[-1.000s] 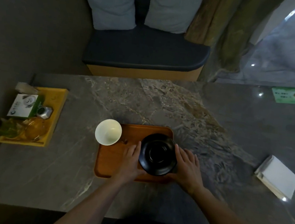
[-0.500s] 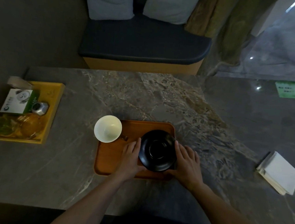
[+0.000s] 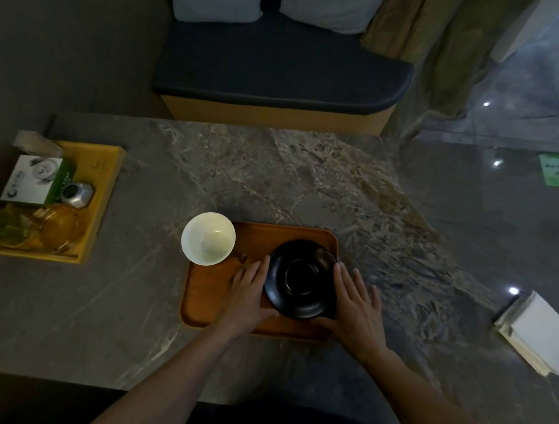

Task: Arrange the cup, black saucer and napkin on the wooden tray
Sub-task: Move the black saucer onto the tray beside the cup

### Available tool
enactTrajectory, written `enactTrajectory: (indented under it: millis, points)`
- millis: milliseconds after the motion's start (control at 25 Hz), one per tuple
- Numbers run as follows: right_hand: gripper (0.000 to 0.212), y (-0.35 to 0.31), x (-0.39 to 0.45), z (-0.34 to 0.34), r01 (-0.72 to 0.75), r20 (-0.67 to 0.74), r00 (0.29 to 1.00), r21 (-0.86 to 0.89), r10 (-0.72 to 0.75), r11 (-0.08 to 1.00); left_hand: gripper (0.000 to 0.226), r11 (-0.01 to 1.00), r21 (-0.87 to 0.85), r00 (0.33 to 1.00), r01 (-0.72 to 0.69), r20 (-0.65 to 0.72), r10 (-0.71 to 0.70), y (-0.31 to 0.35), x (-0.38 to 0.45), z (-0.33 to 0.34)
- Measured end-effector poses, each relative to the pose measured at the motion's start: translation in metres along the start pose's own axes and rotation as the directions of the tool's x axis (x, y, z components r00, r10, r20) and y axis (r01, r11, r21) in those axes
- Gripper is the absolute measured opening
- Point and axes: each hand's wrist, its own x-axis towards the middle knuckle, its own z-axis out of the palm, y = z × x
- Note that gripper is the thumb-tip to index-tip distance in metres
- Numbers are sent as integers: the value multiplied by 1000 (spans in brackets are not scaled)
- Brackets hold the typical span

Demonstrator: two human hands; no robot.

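Our left hand (image 3: 247,290) and right hand (image 3: 358,303) make a wide, straight-fingered grip flanking the black saucer (image 3: 301,278) on the wooden tray (image 3: 209,303), the cup (image 3: 208,238) just up-left of it at the tray's corner, the napkin (image 3: 541,332) well right, yet to come.

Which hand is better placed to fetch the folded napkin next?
Probably the right hand: the napkin lies right of the wooden tray, on its side; the left hand is beyond the black saucer.

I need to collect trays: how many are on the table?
2. The wooden tray lies in the middle, under the black saucer; the yellow tray sits at the left end of the table. None seems hidden.
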Motion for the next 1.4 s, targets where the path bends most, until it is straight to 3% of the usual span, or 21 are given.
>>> enactTrajectory:
  millis: [400, 1400]
  points:
    - [110, 2, -2, 5, 0, 15, 1000, -27, 0, 1000, 110, 988, 86, 991, -125, -44, 129, -8, -5, 6]
    - [109, 0, 3, 6, -4, 11, 1000, -15, 4, 1000, 109, 994, 33, 995, -100, -17, 101, -8, -2, 3]
